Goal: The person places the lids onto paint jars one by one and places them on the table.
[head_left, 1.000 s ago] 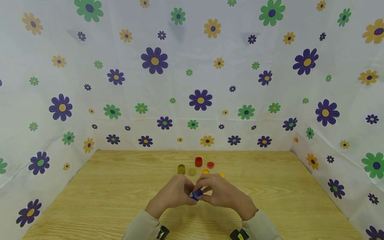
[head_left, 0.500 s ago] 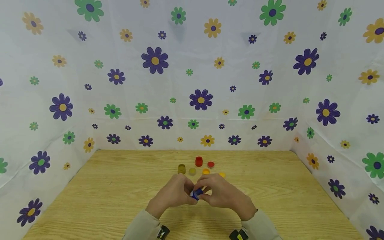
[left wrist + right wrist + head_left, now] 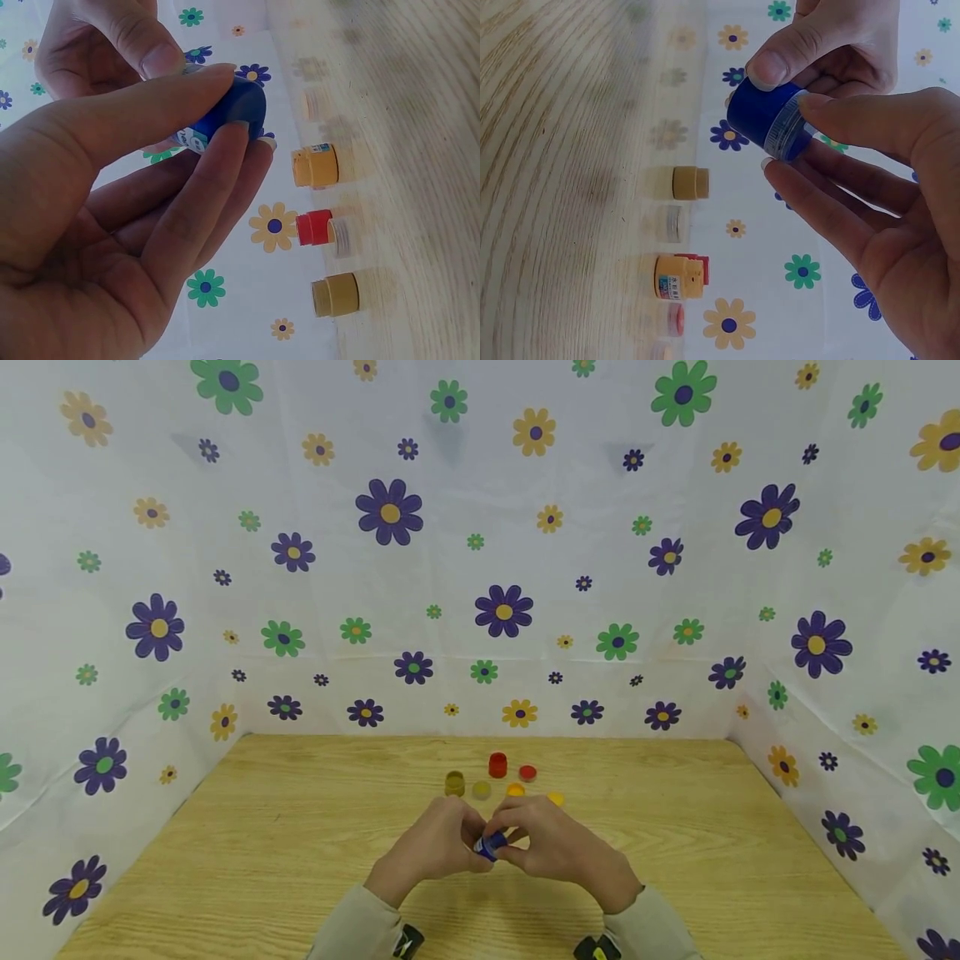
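Above the table, both hands meet at a small blue paint jar [image 3: 489, 847], tilted on its side. My left hand [image 3: 435, 842] grips the jar's body between thumb and fingers, as the left wrist view shows with the blue jar [image 3: 238, 109] close up. On the right, my right hand [image 3: 553, 843] pinches the clear ribbed lid [image 3: 786, 129] with thumb and fingertips. The lid sits on the jar's mouth in the right wrist view. A white printed label shows partly between the fingers in the left wrist view.
Beyond the hands stand uncapped paint jars: ochre [image 3: 454, 783], red [image 3: 497, 766] and orange-yellow [image 3: 515, 790]. Beside them lie an ochre lid [image 3: 481, 790], a red lid [image 3: 527, 772] and a yellow lid [image 3: 555, 798]. Flower-printed cloth surrounds the wooden table [image 3: 300, 843].
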A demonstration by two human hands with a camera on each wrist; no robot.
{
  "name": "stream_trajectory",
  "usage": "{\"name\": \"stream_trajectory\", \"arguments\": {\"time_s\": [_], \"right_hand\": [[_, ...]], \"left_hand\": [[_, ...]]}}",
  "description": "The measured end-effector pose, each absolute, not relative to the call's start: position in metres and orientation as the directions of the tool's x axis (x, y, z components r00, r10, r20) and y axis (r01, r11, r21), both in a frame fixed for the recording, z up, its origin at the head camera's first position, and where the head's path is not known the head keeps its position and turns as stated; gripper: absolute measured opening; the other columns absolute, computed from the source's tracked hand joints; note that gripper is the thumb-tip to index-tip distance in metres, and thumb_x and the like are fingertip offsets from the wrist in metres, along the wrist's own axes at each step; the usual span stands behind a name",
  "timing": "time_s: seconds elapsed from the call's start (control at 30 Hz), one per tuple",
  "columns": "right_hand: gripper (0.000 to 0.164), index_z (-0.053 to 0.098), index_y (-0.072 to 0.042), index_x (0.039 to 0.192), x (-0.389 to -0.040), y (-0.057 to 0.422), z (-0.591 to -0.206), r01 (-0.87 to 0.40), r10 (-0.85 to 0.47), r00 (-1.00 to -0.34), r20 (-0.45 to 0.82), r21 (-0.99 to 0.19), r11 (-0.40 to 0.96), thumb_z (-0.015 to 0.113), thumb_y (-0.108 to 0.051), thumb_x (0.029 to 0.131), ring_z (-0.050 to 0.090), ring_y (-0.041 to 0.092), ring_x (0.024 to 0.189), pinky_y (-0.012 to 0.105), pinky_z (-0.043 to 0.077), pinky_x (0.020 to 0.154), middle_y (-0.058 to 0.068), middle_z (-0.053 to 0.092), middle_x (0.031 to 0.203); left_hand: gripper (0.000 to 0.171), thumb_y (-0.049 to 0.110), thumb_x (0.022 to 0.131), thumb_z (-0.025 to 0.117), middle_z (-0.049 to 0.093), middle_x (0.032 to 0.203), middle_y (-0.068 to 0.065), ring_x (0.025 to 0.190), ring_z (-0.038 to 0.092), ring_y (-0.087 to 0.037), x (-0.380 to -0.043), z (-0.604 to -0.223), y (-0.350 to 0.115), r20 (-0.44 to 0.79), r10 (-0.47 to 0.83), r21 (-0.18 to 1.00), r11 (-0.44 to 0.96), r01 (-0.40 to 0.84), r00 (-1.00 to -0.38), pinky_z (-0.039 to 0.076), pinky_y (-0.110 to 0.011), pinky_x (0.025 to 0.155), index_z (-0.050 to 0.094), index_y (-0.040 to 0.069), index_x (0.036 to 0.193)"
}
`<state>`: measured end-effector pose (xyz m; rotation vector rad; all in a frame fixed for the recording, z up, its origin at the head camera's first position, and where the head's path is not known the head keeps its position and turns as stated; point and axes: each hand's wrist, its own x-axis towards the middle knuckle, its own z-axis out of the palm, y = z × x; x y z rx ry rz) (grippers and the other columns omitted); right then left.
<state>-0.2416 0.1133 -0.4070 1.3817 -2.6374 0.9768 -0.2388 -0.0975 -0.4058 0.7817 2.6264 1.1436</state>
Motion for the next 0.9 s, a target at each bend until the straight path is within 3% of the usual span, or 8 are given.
{"name": "stream_trajectory", "arguments": {"time_s": [0.33,0.7,0.9], "right_hand": [[0.018,0.077,-0.004,0.109,-0.241,0.1127,-0.4079,-0.74,-0.741,-0.613,0.273,-0.526,0.419,0.076,-0.003,0.091,0.072,0.013,0.096,0.013,0.057,0.081,0.008,0.072,0.105],[0.018,0.076,-0.003,0.108,-0.243,0.1119,-0.4098,-0.76,-0.747,-0.596,0.296,-0.509,0.404,0.077,-0.002,0.09,0.073,0.015,0.094,0.019,0.06,0.078,0.009,0.072,0.103],[0.025,0.072,-0.001,0.119,-0.2435,0.1128,-0.4097,-0.76,-0.74,-0.602,0.299,-0.497,0.418,0.073,-0.006,0.094,0.074,0.021,0.1,0.021,0.061,0.081,0.013,0.073,0.113]], "left_hand": [[0.022,0.003,0.076,0.088,0.08,0.084,-0.005,0.071,0.071,-0.008,-0.2382,-0.4059,-0.0963,0.059,0.541,0.701,0.575,0.421,-0.839,0.058,-0.023,0.066,0.081,0.003,0.097],[0.021,0.008,0.075,0.09,0.078,0.083,-0.003,0.07,0.068,-0.008,-0.2376,-0.4071,-0.0964,0.064,0.534,0.7,0.578,0.419,-0.843,0.056,-0.023,0.065,0.079,0.006,0.093],[0.022,0.011,0.075,0.09,0.077,0.082,-0.002,0.071,0.066,-0.01,-0.2412,-0.4085,-0.1026,0.063,0.52,0.686,0.597,0.415,-0.852,0.056,-0.025,0.064,0.078,0.005,0.093]]}}
